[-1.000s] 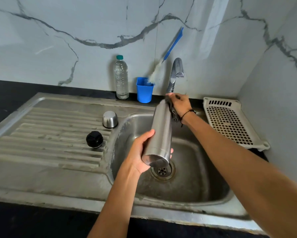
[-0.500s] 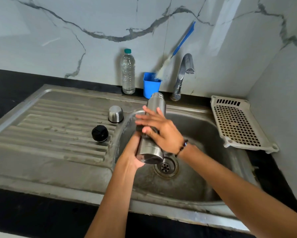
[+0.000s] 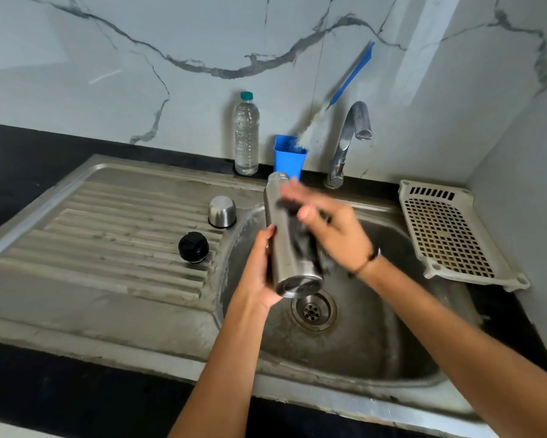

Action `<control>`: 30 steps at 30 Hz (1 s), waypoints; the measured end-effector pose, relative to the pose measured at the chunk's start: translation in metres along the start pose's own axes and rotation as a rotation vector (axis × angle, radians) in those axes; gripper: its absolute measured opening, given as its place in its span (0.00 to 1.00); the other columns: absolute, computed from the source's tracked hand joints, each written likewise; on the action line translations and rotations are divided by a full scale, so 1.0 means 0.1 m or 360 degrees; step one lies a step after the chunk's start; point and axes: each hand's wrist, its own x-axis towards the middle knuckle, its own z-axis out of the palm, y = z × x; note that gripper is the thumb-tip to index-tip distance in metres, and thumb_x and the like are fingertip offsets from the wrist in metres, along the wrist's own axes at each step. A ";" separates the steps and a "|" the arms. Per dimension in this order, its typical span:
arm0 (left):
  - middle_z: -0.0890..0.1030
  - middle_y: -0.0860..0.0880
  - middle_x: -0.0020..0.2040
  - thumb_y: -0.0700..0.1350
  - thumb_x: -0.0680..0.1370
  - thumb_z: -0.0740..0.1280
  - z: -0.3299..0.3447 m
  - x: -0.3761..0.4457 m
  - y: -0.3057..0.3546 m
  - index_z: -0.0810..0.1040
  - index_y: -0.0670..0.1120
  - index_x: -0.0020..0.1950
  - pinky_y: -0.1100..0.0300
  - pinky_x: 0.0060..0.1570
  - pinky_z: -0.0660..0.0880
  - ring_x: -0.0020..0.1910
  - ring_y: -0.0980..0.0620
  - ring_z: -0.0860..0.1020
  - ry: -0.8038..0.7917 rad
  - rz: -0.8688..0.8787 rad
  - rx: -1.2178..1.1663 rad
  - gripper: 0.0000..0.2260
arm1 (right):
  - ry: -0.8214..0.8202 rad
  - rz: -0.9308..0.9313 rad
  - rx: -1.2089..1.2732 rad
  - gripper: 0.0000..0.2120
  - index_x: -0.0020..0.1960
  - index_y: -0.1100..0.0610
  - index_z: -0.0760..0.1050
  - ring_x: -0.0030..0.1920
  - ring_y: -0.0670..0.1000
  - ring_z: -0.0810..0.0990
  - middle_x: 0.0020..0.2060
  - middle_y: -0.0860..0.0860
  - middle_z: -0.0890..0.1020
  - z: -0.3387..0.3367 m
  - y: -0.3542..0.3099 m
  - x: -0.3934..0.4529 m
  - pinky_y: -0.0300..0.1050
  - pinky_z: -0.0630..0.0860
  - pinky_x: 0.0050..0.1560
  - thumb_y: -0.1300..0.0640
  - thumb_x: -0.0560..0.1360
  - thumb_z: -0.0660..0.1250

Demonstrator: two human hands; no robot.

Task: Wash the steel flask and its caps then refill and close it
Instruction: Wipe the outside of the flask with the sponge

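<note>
Marble-patterned wall panels back a steel sink (image 3: 158, 298) set in a dark counter. Over the basin, the left hand (image 3: 259, 273) grips the steel flask (image 3: 289, 245) near its base, fingers curled round the body, mouth tilted away toward the tap (image 3: 349, 143). The right hand (image 3: 332, 229) lies against the upper side of the flask, just above that grip, with a dark scrub pad (image 3: 300, 235) under its fingers; motion blur leaves it unclear whether the fingers clamp the pad or merely press it flat. Left of the grip, on the ribbed drainboard, stand the steel cap (image 3: 222, 212) and the black cap (image 3: 193, 247), both untouched. Beyond the flask's mouth stand a blue cup (image 3: 289, 161) and a bottle brush (image 3: 338, 96).

Risk noted: a one-handed hold low on a wet, smooth body may slip under scrubbing pressure, dropping the flask into the basin. No water is seen running, so residue may remain unless rinsed.

Change from half a second earlier: the right hand has travelled up the flask toward its neck, and the pad is now visible beneath it.
</note>
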 end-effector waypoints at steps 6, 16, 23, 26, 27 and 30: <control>0.83 0.47 0.47 0.56 0.80 0.53 -0.03 0.09 -0.11 0.86 0.47 0.45 0.60 0.42 0.81 0.46 0.53 0.83 -0.0015 -0.0006 0.0029 0.24 | -0.0301 -0.0174 -0.0419 0.28 0.66 0.62 0.72 0.74 0.49 0.58 0.68 0.55 0.72 0.21 0.14 -0.33 0.41 0.48 0.75 0.42 0.79 0.52; 0.81 0.38 0.51 0.63 0.69 0.70 -0.10 0.00 0.03 0.74 0.41 0.64 0.47 0.44 0.80 0.44 0.41 0.81 -0.0009 -0.0191 0.0313 0.33 | -0.0110 0.0188 -0.0441 0.17 0.67 0.61 0.71 0.76 0.53 0.55 0.71 0.53 0.68 0.14 0.31 0.47 0.49 0.47 0.73 0.58 0.80 0.60; 0.82 0.40 0.47 0.59 0.71 0.68 0.01 0.01 0.03 0.79 0.40 0.56 0.43 0.55 0.76 0.46 0.41 0.80 -0.0020 -0.0070 0.0283 0.25 | 0.0942 0.1029 0.0656 0.15 0.41 0.61 0.78 0.29 0.41 0.77 0.30 0.51 0.80 -0.07 0.35 0.79 0.35 0.74 0.36 0.55 0.81 0.59; 0.84 0.45 0.44 0.54 0.76 0.64 0.07 0.04 0.14 0.81 0.46 0.50 0.51 0.49 0.77 0.45 0.48 0.81 0.0256 0.0064 0.0590 0.13 | 0.0978 0.1109 0.1015 0.17 0.34 0.57 0.73 0.27 0.47 0.77 0.26 0.50 0.78 0.01 0.25 0.70 0.41 0.74 0.35 0.53 0.80 0.61; 0.83 0.45 0.45 0.51 0.78 0.62 0.09 0.06 0.14 0.80 0.46 0.51 0.53 0.48 0.77 0.46 0.49 0.81 0.0297 0.0075 0.0638 0.12 | 0.0926 0.1118 0.0910 0.17 0.33 0.57 0.72 0.30 0.50 0.76 0.28 0.52 0.77 0.05 0.22 0.67 0.45 0.75 0.38 0.52 0.79 0.62; 0.84 0.44 0.51 0.54 0.79 0.60 0.12 0.09 0.08 0.79 0.45 0.57 0.52 0.55 0.76 0.52 0.47 0.81 0.0318 0.0010 0.0617 0.16 | 0.0685 0.1059 0.0277 0.20 0.32 0.57 0.74 0.34 0.54 0.75 0.29 0.54 0.77 0.17 0.20 0.60 0.52 0.72 0.42 0.45 0.77 0.63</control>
